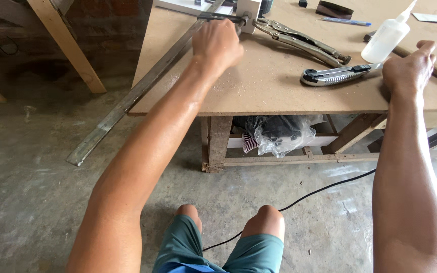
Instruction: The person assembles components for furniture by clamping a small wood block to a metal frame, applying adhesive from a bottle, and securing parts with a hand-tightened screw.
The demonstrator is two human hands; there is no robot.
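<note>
My left hand (217, 43) is closed into a fist on the brown board tabletop (269, 91), at a dark clamp (218, 16) that crosses a long metal bar (127, 101) and meets a white block (249, 12). What the fingers hold is hidden; it looks like the clamp's handle. Silver locking pliers (299, 41) lie just right of this hand, their jaws at the white block. My right hand (410, 63) rests on the table near its right front edge, fingers bent, thumb up, holding nothing. A silver-and-black utility knife (335, 75) points its tip at that hand.
A clear squeeze bottle (386, 38) lies behind the knife, with a blue pen (345, 21) further back. The metal bar sticks out past the table's left edge over the concrete floor. Under the table are a plastic bag (281, 134) and a black cable (324, 189). A wooden leg (67, 45) stands at left.
</note>
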